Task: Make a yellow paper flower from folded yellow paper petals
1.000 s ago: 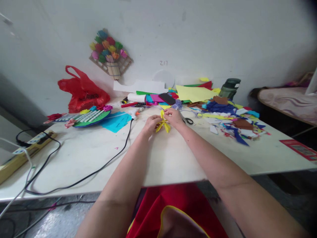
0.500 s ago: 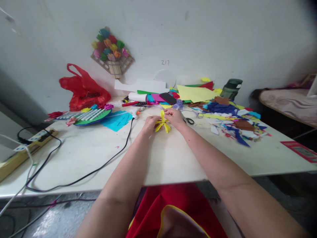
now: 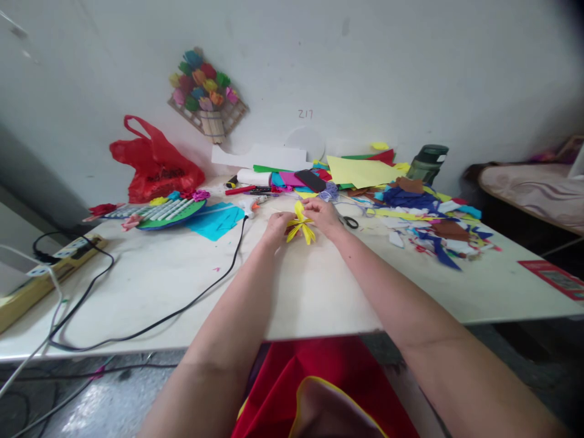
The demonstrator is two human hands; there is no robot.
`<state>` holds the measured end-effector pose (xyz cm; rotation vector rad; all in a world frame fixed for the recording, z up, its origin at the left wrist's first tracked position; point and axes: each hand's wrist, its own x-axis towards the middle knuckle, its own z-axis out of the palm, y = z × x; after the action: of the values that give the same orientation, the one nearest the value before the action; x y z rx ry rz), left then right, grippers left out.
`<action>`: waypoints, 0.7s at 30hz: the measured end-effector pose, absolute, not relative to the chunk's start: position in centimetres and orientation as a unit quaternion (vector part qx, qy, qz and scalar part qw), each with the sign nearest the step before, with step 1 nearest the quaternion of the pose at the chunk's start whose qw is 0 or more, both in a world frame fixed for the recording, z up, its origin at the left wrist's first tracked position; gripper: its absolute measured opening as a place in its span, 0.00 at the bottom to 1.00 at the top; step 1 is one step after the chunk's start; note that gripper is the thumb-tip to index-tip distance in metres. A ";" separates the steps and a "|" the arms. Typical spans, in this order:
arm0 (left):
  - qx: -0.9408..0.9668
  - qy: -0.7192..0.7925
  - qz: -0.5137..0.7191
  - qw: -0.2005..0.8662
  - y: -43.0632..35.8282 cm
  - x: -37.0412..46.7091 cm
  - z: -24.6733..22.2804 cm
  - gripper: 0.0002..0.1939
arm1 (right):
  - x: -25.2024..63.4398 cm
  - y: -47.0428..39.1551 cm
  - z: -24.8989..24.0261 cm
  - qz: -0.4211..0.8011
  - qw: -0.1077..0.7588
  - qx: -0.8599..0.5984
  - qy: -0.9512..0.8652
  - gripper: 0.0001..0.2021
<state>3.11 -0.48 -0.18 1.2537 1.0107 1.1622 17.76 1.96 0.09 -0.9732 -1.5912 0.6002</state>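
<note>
Place type: craft corner of a room; home or small workshop, cannot tell which
Worktop: one long white table (image 3: 319, 292) against a plain pale wall (image 3: 392, 73), marked "217"
Craft stock: coloured sheets and a heap of paper or fabric scraps (image 3: 449, 231)
Tools: black-handled scissors (image 3: 351, 222); red pen-like item (image 3: 240, 190)
Wall piece: multicoloured flower bouquet (image 3: 204, 85) on a lattice
Power: multi-socket strip (image 3: 68, 257), loose cables
Personal items: dark green bottle (image 3: 427, 163); red plastic bag (image 3: 159, 163)
</note>
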 end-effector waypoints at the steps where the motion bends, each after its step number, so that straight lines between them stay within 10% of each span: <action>1: 0.532 0.424 0.490 0.545 -0.5 3.1 -0.2 0.07 | 17.8 2.0 0.1 0.254 0.558 -0.410 -0.675 0.04; 21: 0.562 0.455 0.482 0.496 -0.8 3.6 0.3 0.07 | 17.6 2.5 -0.1 0.190 0.515 -0.478 -0.686 0.07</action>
<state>3.60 -0.79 0.26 1.3608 1.1015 1.1680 17.58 2.51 -0.11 -1.1474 -1.6483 0.4576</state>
